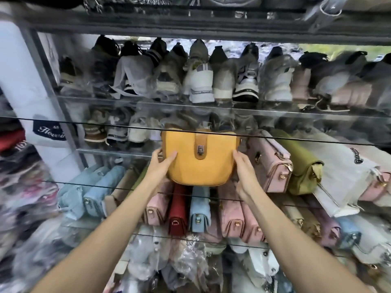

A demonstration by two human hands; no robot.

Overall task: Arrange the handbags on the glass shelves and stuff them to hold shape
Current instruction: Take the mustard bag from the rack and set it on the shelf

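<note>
A mustard-yellow handbag with a tan strap and metal clasp stands upright at the middle of a glass shelf. My left hand grips its left side, thumb on the front. My right hand holds its right side with the fingers behind the bag. To its right on the same shelf lie a pink handbag and an olive-green handbag. Light blue handbags lie to its left.
A lower glass shelf carries a row of pink, red and blue bags. Above, shelves hold several sneakers wrapped in plastic. Plastic-wrapped goods fill the bottom. A white pillar and stacked clothes stand at the left.
</note>
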